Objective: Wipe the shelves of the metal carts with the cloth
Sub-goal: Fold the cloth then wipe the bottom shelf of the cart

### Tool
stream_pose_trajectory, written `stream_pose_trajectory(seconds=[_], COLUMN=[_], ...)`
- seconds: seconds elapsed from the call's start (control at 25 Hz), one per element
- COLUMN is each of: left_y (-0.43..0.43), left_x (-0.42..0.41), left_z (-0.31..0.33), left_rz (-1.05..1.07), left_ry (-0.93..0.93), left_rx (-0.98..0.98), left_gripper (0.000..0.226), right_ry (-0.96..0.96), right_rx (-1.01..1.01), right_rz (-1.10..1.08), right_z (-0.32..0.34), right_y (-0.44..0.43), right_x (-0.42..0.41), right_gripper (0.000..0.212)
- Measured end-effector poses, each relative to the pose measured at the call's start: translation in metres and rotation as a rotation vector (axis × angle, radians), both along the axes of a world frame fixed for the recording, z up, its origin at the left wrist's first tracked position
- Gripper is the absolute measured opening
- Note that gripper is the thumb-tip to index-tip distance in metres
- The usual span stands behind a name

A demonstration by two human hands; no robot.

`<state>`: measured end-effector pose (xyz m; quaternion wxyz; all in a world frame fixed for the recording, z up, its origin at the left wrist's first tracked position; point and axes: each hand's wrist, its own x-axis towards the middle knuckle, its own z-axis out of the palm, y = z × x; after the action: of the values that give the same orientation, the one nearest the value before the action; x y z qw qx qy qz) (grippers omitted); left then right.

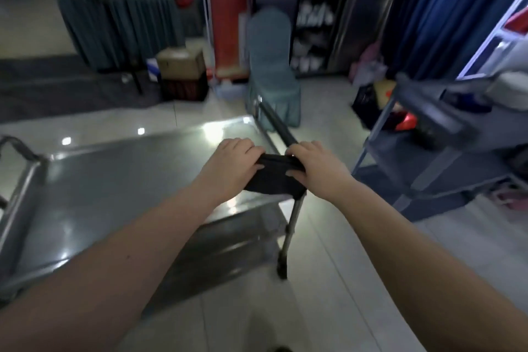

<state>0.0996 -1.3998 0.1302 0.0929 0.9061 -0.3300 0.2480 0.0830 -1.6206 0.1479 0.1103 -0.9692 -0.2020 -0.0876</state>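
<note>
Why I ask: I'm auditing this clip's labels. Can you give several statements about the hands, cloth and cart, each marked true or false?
1. The left hand and the right hand both grip the cloth. True.
2. The cloth is white. False: it is black.
3. The hands are at the left end of the top shelf. False: they are at its right end.
4. A lower shelf shows beneath the top shelf. True.

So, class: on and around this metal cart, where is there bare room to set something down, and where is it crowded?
Bare: the top shelf, from the left handle across to the cloth, and the tiled floor strip between it and the blue cart. Crowded: the shelf's right end, where the left hand and right hand grip the cloth.
</note>
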Motion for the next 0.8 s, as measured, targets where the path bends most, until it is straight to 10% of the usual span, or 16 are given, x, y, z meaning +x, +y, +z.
stream_pose_trajectory(seconds=[0.36,0.8], left_y=[-0.01,-0.234], left_x=[0.052,0.114], left_z=[0.191,0.253], left_rz=[0.04,0.042], left_ry=[-0.317,-0.505], left_rx=[0.06,0.102], left_gripper=[0.023,0.031], right_ry=[-0.276,-0.516], right_rx=[-0.108,-0.255], right_rz=[-0.019,-0.197], right_z=[0.192,0.258], right_y=[-0.001,-0.214], right_x=[0.049,0.079], right_gripper=[0.032,0.026])
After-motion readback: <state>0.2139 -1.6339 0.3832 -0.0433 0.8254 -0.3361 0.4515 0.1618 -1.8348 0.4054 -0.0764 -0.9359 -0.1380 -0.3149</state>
